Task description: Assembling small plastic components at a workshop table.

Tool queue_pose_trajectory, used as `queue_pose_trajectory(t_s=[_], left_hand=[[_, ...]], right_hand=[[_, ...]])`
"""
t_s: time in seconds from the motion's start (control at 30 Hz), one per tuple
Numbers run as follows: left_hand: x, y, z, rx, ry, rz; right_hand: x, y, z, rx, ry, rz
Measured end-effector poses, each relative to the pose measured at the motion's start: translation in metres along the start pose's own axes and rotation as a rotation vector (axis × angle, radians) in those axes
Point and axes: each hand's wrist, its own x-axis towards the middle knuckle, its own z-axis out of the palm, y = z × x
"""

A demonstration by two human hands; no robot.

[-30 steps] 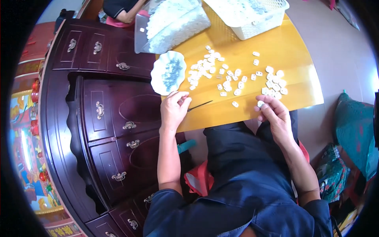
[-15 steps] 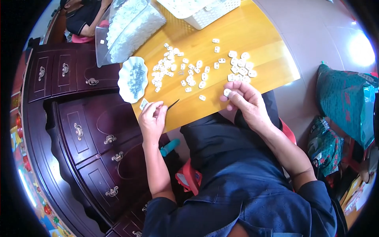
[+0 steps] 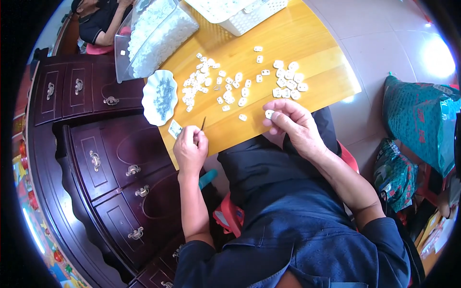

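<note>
R fingers [image 3: 284,121] pinched on wht pc [image 3: 269,114] | L fingers [image 3: 202,141] curled on dk tool [image 3: 203,123] | step: I'd say pc-hold | next: steady pinch

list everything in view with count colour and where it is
table: one, yellow, upper centre
pieces: many, white, on table
tool: one, black, near left
dish: one, white, left edge
bits: many, grey, in dish
card: one, whitish, below dish
bin: one, clear, far left
basket: one, white, far edge
cabinet: one, maroon, left
bags: two, green, right
co-worker: one, dark top, upper left
seats: at least two, reddish, by both people
left hand: one, bare, holding tool
right hand: one, bare, holding one piece
</note>
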Motion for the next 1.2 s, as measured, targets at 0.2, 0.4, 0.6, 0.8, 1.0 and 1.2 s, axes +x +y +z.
queue_pose_trajectory(t_s=[0.2,0.4,0.6,0.8,1.0,1.2], left_hand=[[-0.003,0.053,-0.019,-0.541,-0.037,-0.117],[0.002,0.101,-0.022,-0.594,-0.206,0.087],[0.020,0.111,-0.029,-0.438,-0.169,0.233],[0.029,0.112,-0.035,-0.304,-0.207,0.307],[0.034,0.115,-0.040,-0.269,-0.262,0.306],[0.034,0.116,-0.035,-0.251,-0.251,0.335]], right_hand=[[-0.003,-0.002,0.005,0.008,-0.018,-0.022],[-0.002,0.006,0.008,-0.001,-0.050,-0.082],[-0.005,0.005,0.005,-0.100,-0.151,-0.133],[-0.003,0.009,0.003,-0.281,-0.136,-0.190],[-0.004,0.008,0.006,-0.373,-0.112,-0.208],[-0.004,0.008,0.006,-0.417,-0.095,-0.228]])
